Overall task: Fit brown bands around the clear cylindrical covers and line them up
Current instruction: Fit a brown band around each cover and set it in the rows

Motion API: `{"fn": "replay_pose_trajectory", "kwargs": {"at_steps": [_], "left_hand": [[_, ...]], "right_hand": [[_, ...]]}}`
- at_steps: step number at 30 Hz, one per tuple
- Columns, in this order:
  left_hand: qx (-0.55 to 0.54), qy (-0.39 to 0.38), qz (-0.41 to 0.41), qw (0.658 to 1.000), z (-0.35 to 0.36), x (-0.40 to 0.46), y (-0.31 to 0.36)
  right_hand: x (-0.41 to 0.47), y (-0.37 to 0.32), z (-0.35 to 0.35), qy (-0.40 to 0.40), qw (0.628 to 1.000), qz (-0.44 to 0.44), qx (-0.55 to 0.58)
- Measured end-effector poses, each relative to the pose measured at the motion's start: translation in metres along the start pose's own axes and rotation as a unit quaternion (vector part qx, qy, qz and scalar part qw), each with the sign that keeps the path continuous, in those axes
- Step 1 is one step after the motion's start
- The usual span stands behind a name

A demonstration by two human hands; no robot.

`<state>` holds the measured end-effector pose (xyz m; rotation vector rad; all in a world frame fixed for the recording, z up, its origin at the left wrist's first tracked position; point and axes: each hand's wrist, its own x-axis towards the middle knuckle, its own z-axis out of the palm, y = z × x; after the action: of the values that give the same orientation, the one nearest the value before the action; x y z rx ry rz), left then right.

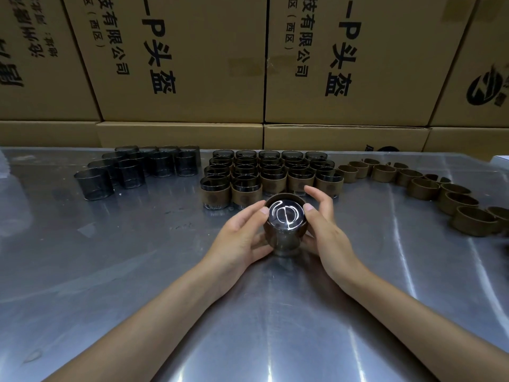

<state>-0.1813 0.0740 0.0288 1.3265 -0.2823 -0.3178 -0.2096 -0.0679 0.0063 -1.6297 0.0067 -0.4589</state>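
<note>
We held one clear cover [285,230] between both hands just above the worktop [137,285], in front of the banded rows [271,175] — left hand [242,235] and right hand [323,227] each in a curled grip on its sides, its brown band [285,198] at the far rim. The band risked seating crooked if our thumbs pushed unevenly, and the slick cover could have slipped into the rows.

Table [165,271] brushed metal, glossy; covers [95,183] smoky clear plastic, perhaps glass; bands [475,220] matt brown; boxes [192,64] cardboard.
</note>
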Motion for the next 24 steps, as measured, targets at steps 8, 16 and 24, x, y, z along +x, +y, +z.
{"fn": "replay_pose_trajectory", "kwargs": {"at_steps": [8, 16, 24], "left_hand": [[-0.037, -0.032, 0.017, 0.999, -0.004, 0.000, 0.002], [-0.012, -0.089, -0.075, 0.993, -0.014, 0.011, 0.005], [-0.037, -0.245, -0.092, 0.965, -0.032, 0.013, 0.004]], "right_hand": [[0.012, -0.001, -0.005, -0.086, 0.983, 0.128, 0.099], [0.015, -0.016, -0.034, -0.194, 0.931, 0.212, 0.224], [0.008, -0.014, -0.044, -0.299, 0.896, 0.187, 0.271]]}}
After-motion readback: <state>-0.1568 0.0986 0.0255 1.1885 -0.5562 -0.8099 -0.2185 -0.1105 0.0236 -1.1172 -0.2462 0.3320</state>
